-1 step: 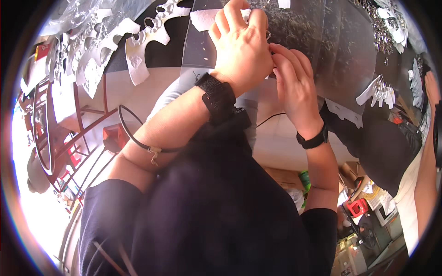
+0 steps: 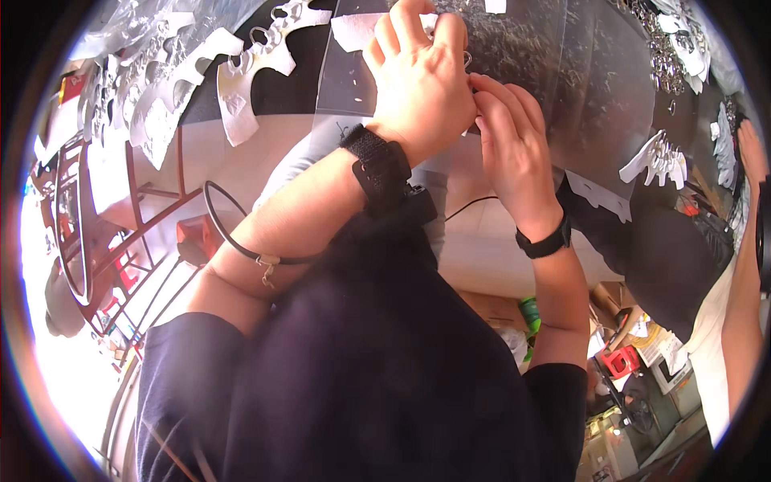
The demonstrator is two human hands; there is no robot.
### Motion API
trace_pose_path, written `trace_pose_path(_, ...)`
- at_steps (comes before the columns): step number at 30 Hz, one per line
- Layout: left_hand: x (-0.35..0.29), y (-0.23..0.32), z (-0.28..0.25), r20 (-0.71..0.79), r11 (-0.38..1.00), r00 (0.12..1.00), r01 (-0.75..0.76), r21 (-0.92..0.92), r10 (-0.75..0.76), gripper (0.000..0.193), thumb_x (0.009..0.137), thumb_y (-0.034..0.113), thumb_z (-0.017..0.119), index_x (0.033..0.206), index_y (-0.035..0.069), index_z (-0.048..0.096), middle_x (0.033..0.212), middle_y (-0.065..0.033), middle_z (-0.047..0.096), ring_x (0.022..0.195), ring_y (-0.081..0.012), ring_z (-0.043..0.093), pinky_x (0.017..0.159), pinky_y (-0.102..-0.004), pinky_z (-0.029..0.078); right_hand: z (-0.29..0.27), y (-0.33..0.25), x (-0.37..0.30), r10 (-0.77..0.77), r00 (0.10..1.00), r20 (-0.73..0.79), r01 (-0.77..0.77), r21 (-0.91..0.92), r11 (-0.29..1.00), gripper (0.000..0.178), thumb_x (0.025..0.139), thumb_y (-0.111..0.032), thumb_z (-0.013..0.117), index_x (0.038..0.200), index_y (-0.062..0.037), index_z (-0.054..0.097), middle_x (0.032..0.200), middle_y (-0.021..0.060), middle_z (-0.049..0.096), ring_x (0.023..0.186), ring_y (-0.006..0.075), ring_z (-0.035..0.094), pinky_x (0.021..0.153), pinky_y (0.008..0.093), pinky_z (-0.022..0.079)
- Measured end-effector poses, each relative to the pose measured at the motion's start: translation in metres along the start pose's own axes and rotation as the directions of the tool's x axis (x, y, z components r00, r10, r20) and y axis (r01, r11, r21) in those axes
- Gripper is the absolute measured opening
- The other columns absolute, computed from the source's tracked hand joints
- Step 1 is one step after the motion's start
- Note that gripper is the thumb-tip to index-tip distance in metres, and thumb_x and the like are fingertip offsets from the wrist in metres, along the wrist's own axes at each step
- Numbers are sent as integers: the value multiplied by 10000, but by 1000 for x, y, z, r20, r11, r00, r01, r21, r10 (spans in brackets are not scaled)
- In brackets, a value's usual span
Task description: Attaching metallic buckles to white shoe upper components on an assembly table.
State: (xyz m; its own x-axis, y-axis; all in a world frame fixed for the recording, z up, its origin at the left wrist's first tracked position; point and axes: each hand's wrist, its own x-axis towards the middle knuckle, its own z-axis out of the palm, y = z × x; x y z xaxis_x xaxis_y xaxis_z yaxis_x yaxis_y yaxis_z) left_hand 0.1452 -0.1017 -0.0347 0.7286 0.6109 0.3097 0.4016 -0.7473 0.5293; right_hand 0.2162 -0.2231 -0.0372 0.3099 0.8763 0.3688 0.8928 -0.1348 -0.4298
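At top centre, the left hand [image 2: 422,92] and right hand [image 2: 518,145] meet, fingers curled, pinch hidden; beside the left lie a pale, flat strip [image 2: 353,32] and small, thin ring [image 2: 470,59]

Worn on the head of the person [image 2: 361,313] before us, a wide fisheye camera (left of a side-by-side pair) faces steeply down, near enough that the dark shirt [image 2: 353,386] fills its lower middle while the left hand [image 2: 419,88], right hand [image 2: 518,149] and tabletop [image 2: 293,90] crowd its upper edge.
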Motion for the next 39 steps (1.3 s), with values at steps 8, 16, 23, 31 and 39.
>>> trace_pose_path(8,20,-3,-12,207,996,975,77,48,-85,368,624,149,618,958,37,508,1117,-192,386,1045,-366,392,830,-479,350,5,2,-1,-101,994,-39,98,-64,993,352,692,29,576,1032,-59,547,1092,56,565,962,261,514,836,346,410)
trace_pose_path(16,36,4,-16,412,972,888,137,188,-205,546,666,240,631,1148,53,457,1168,-173,383,1096,-350,380,907,-497,347,-2,3,-1,-224,967,124,247,-213,945,362,705,-15,558,1058,-83,512,1081,48,520,900,218,512,757,341,428)
trace_pose_path(23,43,1,-8,407,966,883,166,198,-235,515,700,222,573,1180,82,450,1193,-194,369,1120,-387,362,891,-532,361,-4,-10,0,-240,962,132,270,-299,915,358,700,-18,566,1043,-104,512,1013,39,508,868,204,505,754,341,431)
trace_pose_path(31,45,8,-12,468,960,841,208,188,-273,551,724,295,576,1225,123,424,1207,-206,344,1134,-403,341,914,-536,332,10,6,-4,-235,967,-103,213,-186,959,321,738,27,532,1040,-80,505,1048,75,482,880,234,536,775,351,451)
trace_pose_path(39,37,-4,5,373,953,892,164,256,-254,544,678,324,633,1184,235,457,1259,-141,321,1159,-358,304,946,-508,245,4,8,0,7,998,-64,1,110,994,390,763,62,518,1131,-56,467,1105,117,407,827,240,559,746,326,473)
